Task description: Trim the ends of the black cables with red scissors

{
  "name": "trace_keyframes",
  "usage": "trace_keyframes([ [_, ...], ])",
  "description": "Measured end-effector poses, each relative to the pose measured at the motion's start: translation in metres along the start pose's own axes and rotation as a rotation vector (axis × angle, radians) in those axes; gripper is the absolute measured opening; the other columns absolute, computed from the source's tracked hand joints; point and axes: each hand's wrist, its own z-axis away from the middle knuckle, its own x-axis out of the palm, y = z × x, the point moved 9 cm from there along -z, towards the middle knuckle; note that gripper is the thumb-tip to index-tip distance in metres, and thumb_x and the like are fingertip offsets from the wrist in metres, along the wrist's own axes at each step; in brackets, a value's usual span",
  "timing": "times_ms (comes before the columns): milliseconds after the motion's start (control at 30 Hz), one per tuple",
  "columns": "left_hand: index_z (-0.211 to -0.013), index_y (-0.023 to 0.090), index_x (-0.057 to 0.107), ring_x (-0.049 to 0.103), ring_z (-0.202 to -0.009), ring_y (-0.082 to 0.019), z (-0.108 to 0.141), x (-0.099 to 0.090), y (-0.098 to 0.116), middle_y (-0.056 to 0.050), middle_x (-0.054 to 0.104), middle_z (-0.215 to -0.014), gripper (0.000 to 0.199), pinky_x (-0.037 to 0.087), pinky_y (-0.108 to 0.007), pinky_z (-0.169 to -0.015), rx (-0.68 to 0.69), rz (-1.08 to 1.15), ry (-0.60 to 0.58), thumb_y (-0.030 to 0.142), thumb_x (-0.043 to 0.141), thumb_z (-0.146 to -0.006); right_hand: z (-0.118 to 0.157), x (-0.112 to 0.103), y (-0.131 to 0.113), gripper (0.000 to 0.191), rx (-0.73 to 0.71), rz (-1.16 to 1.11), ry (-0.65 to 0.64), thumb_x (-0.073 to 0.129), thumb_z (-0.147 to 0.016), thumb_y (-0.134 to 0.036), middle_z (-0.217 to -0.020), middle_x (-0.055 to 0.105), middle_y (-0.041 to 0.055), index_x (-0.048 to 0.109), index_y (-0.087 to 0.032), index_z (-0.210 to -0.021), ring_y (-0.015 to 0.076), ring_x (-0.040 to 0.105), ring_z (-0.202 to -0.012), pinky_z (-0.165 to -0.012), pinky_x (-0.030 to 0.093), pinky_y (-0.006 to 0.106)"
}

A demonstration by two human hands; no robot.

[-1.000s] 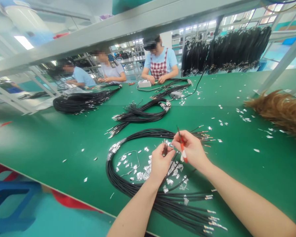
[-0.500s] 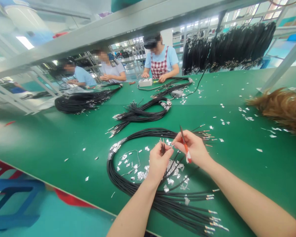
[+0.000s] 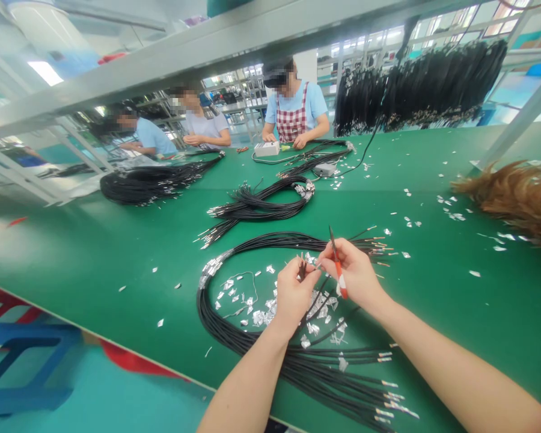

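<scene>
L hand [image 3: 291,291] & R hand [image 3: 358,273] both bare, incl. wrists [image 3: 385,310]. L forearm [image 3: 256,376] bare too, cut off at btm frame edge; R forearm [image 3: 433,358] same, running to approx. the lower R corner. Both look smooth & rounded, thicker twd the elbow, narrowing twd the hand. Fingers [image 3: 342,248] fairly slim; nails too small to tell. Upper arms, torso & clothes: out of frame, can't tell.

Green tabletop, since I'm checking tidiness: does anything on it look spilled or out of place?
Yes: silvery scraps lie scattered across the green tabletop, thickest near the left hand within the curve of black cables, with others near the brown fluffy thing. Their disorder looks like litter, though possibly ordinary waste.
</scene>
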Motion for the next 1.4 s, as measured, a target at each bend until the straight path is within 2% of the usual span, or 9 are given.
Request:
trace_keyframes([
  [133, -0.066, 0.017, 0.047, 0.03, -0.031, -0.005, 0.004, 0.023, -0.021, 0.008, 0.039, -0.043, 0.019, 0.02, -0.019, -0.033, -0.292, 0.432, -0.247, 0.026, 0.063, -0.066, 0.002, -0.001, -0.006, 0.01, -0.096, 0.011, -0.022, 0.054, -0.072, -0.012, -0.069, 0.054, -0.0026, 0.047, -0.02, -0.073, 0.01, 0.05, -0.061, -0.059, 0.041, 0.024],
  [267, -0.071, 0.014, 0.051, 0.035, -0.039, -0.004, 0.011, 0.037, -0.02, 0.004, 0.045, -0.051, 0.02, 0.019, -0.016, -0.033, -0.425, 0.685, -0.416, 0.027, 0.065, -0.066, 0.001, -0.003, -0.009, 0.006, -0.138, 0.078, -0.049, 0.053, -0.075, -0.017, -0.07, 0.055, -0.002, 0.048, -0.021, -0.075, 0.0107, 0.051, -0.062, -0.06, 0.043, 0.024],
  [333, -0.073, 0.013, 0.053, 0.038, -0.043, -0.004, 0.01, 0.034, -0.018, 0.002, 0.047, -0.057, 0.019, 0.021, -0.015, -0.034, -0.421, 0.72, -0.395, 0.026, 0.065, -0.067, -0.001, -0.006, -0.01, 0.003, -0.134, 0.205, -0.06, 0.053, -0.076, -0.021, -0.07, 0.055, -0.0014, 0.05, -0.02, -0.077, 0.011, 0.051, -0.061, -0.059, 0.042, 0.024],
  [533, -0.07, 0.014, 0.054, 0.038, -0.043, -0.004, 0.0, 0.01, -0.014, 0.004, 0.046, -0.054, 0.016, 0.026, -0.016, -0.036, -0.28, 0.657, -0.127, 0.024, 0.066, -0.066, 0.005, -0.01, -0.005, 0.025, -0.134, 0.788, -0.211, 0.06, -0.071, -0.042, -0.058, 0.052, -0.0024, 0.054, -0.019, -0.078, 0.0111, 0.043, -0.052, -0.05, 0.034, 0.022],
  [700, -0.068, 0.014, 0.053, 0.038, -0.041, -0.004, 0.0, 0.007, -0.015, 0.005, 0.046, -0.052, 0.017, 0.027, -0.016, -0.036, -0.259, 0.622, -0.069, 0.025, 0.066, -0.064, 0.013, 0.0, -0.003, 0.031, -0.172, 1.013, -0.283, 0.057, -0.072, -0.049, -0.06, 0.053, -0.0003, 0.057, -0.019, -0.073, 0.0125, 0.047, -0.053, -0.049, 0.029, 0.021],
  [1100, -0.068, 0.015, 0.051, 0.037, -0.037, -0.003, 0.002, 0.007, -0.013, 0.006, 0.046, -0.051, 0.014, 0.026, -0.018, -0.037, -0.174, 0.544, -0.08, 0.022, 0.063, -0.068, 0.013, 0.004, -0.007, 0.032, -0.174, 1.004, -0.287, 0.056, -0.073, -0.051, -0.059, 0.057, 0.0009, 0.061, -0.019, -0.072, 0.0133, 0.048, -0.051, -0.049, 0.027, 0.022],
  [1267, -0.069, 0.014, 0.052, 0.039, -0.041, -0.004, -0.001, -0.002, -0.012, 0.004, 0.046, -0.053, 0.014, 0.025, -0.016, -0.037, -0.204, 0.668, -0.02, 0.022, 0.063, -0.068, 0.011, -0.007, 0.001, 0.024, -0.14, 1.0, -0.278, 0.06, -0.072, -0.044, -0.058, 0.057, -0.0006, 0.06, -0.02, -0.075, 0.0135, 0.049, -0.051, -0.049, 0.032, 0.023],
  [1333, -0.07, 0.014, 0.053, 0.04, -0.044, -0.005, -0.002, -0.002, -0.013, 0.004, 0.046, -0.054, 0.015, 0.025, -0.016, -0.037, -0.243, 0.714, -0.015, 0.023, 0.065, -0.067, 0.01, -0.014, -0.007, 0.015, -0.197, 0.966, -0.212, 0.06, -0.074, -0.034, -0.06, 0.057, -0.0002, 0.059, -0.02, -0.076, 0.0137, 0.05, -0.053, -0.051, 0.035, 0.024],
  [1400, -0.069, 0.014, 0.053, 0.039, -0.044, -0.005, 0.0, 0.004, -0.014, 0.003, 0.046, -0.054, 0.016, 0.024, -0.015, -0.036, -0.284, 0.711, -0.07, 0.023, 0.066, -0.065, 0.012, -0.014, -0.025, 0.005, -0.352, 0.897, -0.151, 0.053, -0.078, -0.022, -0.068, 0.059, 0.002, 0.056, -0.019, -0.08, 0.0146, 0.052, -0.062, -0.057, 0.04, 0.025],
])
